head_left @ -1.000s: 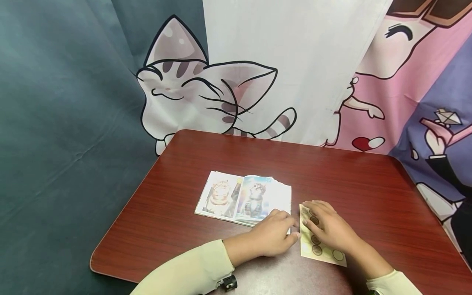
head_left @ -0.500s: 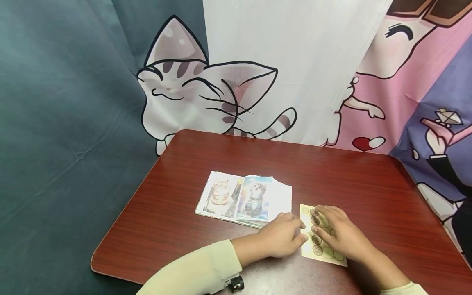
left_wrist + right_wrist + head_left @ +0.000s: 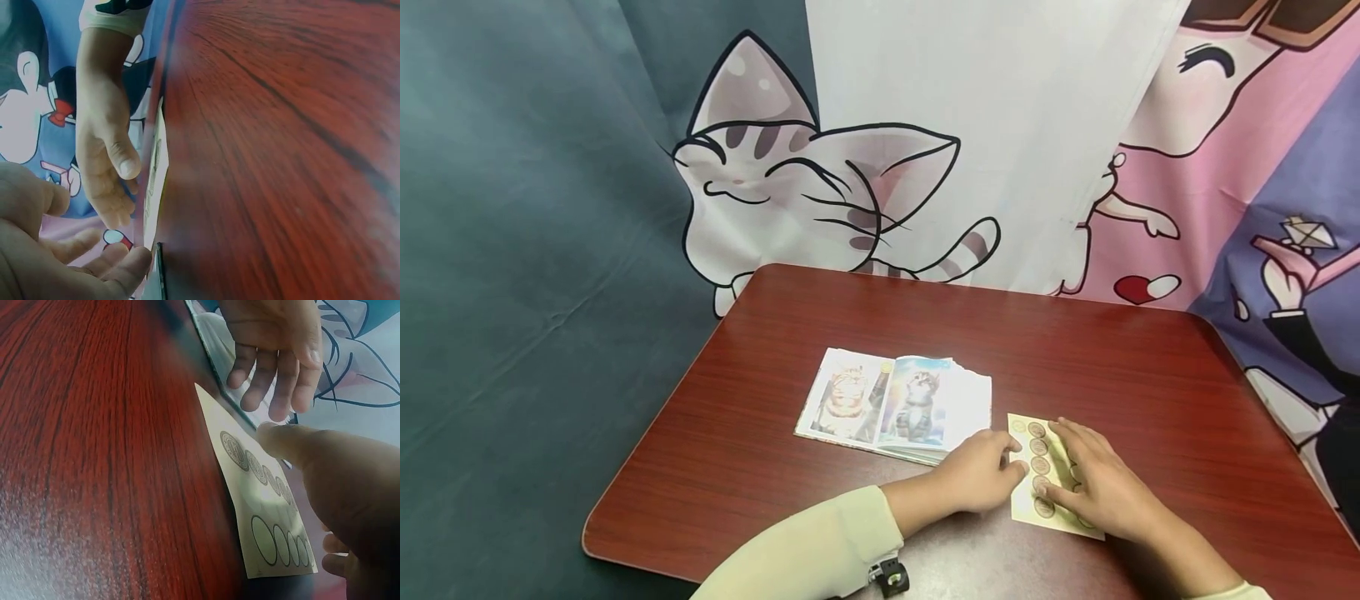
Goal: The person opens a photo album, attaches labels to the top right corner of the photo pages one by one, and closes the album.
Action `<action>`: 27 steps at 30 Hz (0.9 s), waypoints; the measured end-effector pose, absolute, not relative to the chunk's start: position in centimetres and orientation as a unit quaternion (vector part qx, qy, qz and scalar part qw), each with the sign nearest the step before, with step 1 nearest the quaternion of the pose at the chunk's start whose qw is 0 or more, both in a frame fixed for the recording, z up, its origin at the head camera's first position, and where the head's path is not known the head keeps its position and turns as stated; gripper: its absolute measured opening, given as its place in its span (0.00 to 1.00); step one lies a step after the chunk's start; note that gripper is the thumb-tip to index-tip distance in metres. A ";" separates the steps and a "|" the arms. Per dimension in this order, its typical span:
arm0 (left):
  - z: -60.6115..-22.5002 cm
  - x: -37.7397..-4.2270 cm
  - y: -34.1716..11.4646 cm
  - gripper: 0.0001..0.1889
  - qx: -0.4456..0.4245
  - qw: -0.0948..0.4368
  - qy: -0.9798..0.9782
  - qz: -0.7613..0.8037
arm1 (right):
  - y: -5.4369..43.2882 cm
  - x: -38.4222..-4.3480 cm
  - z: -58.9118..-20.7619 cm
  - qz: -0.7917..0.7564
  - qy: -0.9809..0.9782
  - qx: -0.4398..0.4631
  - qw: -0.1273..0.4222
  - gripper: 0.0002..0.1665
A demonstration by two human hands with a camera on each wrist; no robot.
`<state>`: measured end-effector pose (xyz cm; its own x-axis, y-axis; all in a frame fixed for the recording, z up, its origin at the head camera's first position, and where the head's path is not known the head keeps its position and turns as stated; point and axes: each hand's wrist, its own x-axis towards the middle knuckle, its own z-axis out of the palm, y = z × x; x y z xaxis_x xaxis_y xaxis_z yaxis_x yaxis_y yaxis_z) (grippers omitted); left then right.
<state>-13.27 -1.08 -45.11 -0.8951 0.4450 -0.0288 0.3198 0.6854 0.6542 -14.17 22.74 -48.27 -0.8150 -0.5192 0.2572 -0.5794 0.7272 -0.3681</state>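
A yellow sheet with round sticker-like circles point(image 3: 1024, 497) lies flat on the table, some circles dark and printed, others pale. My right hand point(image 3: 1108, 483) is over its right part with fingers spread and loosely bent, hiding some circles. Beside the sheet's left edge is my left hand point(image 3: 981, 473), fingers relaxed and pointing toward the sheet. In the right wrist view the sheet point(image 3: 250, 506) lies below both hands, and nothing shows between the fingers of the left hand point(image 3: 275, 353). An open photo book point(image 3: 917, 404) with cat pictures lies left of the sheet, its near-right corner hidden by the left hand.
The reddish-brown wooden table point(image 3: 715, 467) carries the book and sheet. Behind it hangs a curtain point(image 3: 880, 67) with cartoon figures. A small black device point(image 3: 891, 577) sits at the left sleeve's cuff.
My left hand has moved right, from the book's corner to the sheet's left edge. My right hand has slid right and slightly nearer, uncovering more circles. Book and sheet stay in place.
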 end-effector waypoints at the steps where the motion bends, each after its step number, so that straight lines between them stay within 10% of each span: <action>1: -45.0 -13.3 -1.0 0.18 0.199 0.096 0.911 0.349 | 22.8 -14.2 -48.3 0.220 -0.927 0.296 0.065 0.54; 27: -45.2 -14.1 0.6 0.21 0.030 0.144 0.841 0.520 | 23.0 -14.3 -48.9 0.213 -0.936 0.280 0.025 0.64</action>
